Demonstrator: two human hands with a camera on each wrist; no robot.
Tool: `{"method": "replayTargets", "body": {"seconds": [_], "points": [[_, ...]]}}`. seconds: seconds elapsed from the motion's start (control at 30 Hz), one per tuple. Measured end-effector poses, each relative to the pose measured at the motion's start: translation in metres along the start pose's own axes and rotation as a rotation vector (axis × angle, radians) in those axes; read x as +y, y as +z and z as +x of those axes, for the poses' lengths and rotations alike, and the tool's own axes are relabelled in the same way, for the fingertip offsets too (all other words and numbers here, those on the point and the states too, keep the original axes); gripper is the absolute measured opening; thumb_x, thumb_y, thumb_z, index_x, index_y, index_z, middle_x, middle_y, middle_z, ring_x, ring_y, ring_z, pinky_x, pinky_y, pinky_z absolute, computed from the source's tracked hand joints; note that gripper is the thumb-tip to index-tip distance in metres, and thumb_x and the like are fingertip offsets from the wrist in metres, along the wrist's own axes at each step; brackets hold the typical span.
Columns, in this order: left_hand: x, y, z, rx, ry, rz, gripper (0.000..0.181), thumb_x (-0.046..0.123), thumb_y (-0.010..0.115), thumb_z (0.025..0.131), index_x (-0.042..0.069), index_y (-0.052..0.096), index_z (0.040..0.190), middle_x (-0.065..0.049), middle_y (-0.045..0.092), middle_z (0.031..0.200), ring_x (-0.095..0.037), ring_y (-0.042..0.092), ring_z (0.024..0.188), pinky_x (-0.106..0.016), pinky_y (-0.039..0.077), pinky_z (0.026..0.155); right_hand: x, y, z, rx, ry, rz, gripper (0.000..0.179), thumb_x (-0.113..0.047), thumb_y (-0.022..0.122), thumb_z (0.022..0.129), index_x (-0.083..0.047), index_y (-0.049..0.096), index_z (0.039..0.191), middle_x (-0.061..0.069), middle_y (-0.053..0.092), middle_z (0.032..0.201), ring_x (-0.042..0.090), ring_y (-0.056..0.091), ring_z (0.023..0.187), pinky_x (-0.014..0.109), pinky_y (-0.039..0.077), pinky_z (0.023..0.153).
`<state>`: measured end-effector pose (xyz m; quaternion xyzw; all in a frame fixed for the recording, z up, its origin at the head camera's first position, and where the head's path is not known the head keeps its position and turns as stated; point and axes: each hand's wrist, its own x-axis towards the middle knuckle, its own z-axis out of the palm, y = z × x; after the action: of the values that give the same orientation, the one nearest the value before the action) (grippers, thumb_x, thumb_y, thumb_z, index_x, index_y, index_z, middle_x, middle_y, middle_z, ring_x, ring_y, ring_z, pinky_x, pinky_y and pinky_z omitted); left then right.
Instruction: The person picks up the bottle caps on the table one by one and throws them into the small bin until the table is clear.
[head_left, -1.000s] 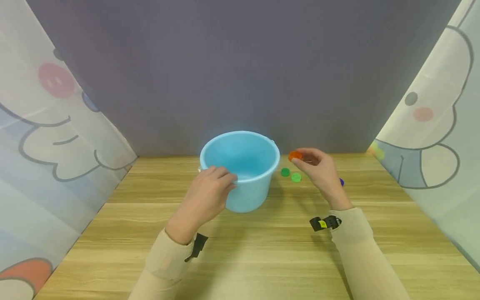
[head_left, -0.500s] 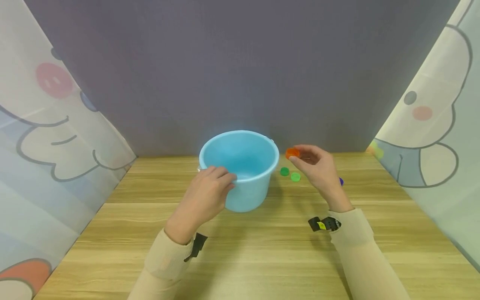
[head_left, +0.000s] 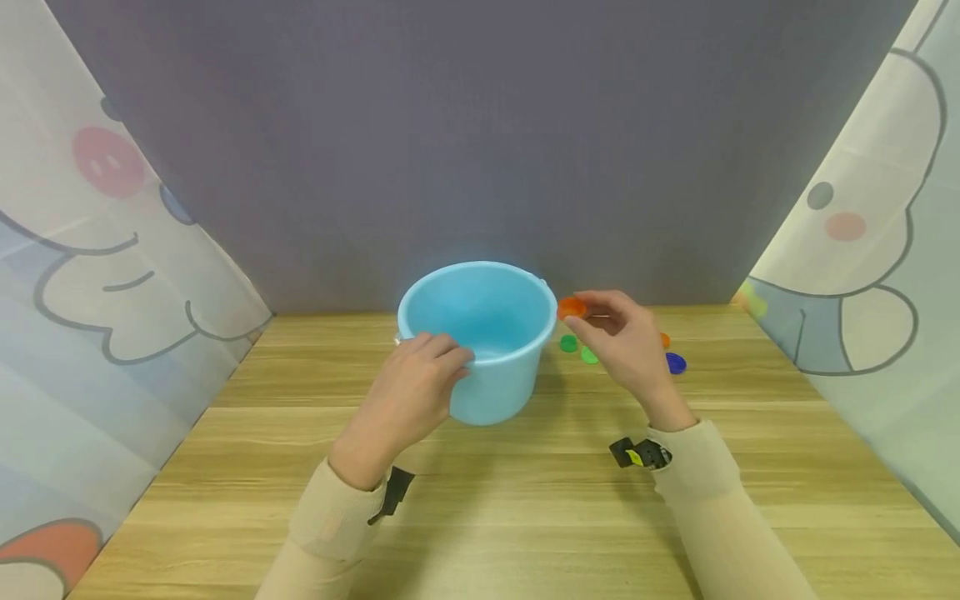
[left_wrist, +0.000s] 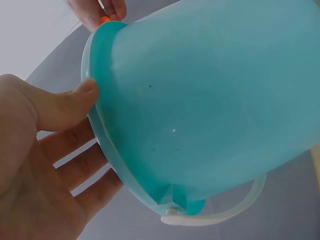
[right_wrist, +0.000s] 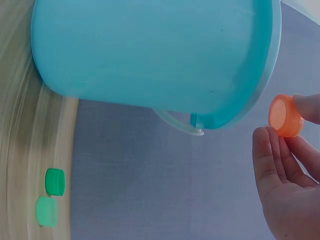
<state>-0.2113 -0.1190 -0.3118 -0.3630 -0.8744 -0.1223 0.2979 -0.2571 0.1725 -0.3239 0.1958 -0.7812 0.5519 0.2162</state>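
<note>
A light blue bucket (head_left: 498, 387) stands upright on the wooden table, its mouth facing up. My left hand (head_left: 420, 379) grips the near-left rim; in the left wrist view the thumb lies on the outer wall and the fingers reach over the rim to the inside. Between thumb and fingers of my right hand (head_left: 626, 342) is an orange bottle cap (right_wrist: 285, 116), held beside the bucket's right rim. The cap's ribbed side shows in the right wrist view. A white handle (left_wrist: 225, 215) hangs at the bucket's side.
On the table right of the bucket lie a dark green cap (head_left: 568, 343) and a light green cap (head_left: 589, 355), partly behind my right hand. Further right are a blue cap (head_left: 676, 363) and another orange cap (head_left: 665, 340). A grey wall (head_left: 480, 142) closes off the back.
My right hand has moved left with the orange cap, up to the bucket's rim. The blue cap and a second orange one have come into sight behind it. The left hand keeps its place.
</note>
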Motion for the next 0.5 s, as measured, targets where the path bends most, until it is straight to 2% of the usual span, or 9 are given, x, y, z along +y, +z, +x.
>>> {"method": "replayTargets", "body": {"seconds": [0.23, 0.5], "points": [[0.001, -0.001, 0.000, -0.010, 0.001, 0.013, 0.021, -0.001, 0.080, 0.084, 0.005, 0.074, 0.102, -0.005, 0.069, 0.093, -0.024, 0.061, 0.084, -0.037, 0.053, 0.075, -0.005, 0.007, -0.001, -0.003, -0.072, 0.030, 0.033, -0.004, 0.075, 0.091, 0.005, 0.067, 0.122, 0.015, 0.065, 0.115, 0.017, 0.063, 0.102, 0.021, 0.054, 0.091], [0.001, 0.000, 0.000, 0.008, 0.018, 0.027, 0.022, -0.004, 0.080, 0.082, 0.006, 0.074, 0.101, -0.004, 0.068, 0.091, -0.024, 0.060, 0.081, -0.036, 0.052, 0.072, -0.009, 0.015, -0.003, 0.000, -0.112, 0.089, 0.033, 0.002, 0.076, 0.088, 0.006, 0.068, 0.120, 0.015, 0.065, 0.112, 0.019, 0.063, 0.100, 0.024, 0.055, 0.089]]}}
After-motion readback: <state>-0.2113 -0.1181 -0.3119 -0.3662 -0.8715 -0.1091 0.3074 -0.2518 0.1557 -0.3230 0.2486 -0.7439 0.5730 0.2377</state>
